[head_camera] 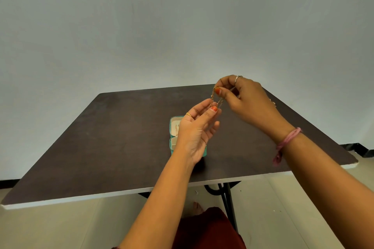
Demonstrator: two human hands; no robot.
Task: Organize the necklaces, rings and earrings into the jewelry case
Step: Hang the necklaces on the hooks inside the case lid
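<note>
Necklace (215, 97) held above desk (101, 137): right hand (244, 97) pinches top, left hand (197, 127) pinches lower end. Likely next: lower it into open jewelry case (174, 127) below left hand, avoiding tangles.

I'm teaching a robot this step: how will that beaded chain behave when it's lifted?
Likely floppy: the chain sags in loops between the right hand and left hand. Probably light, since fingertip pinches hold it. It may tangle or snag, with small beads on thin strands hanging close together above the case.
</note>
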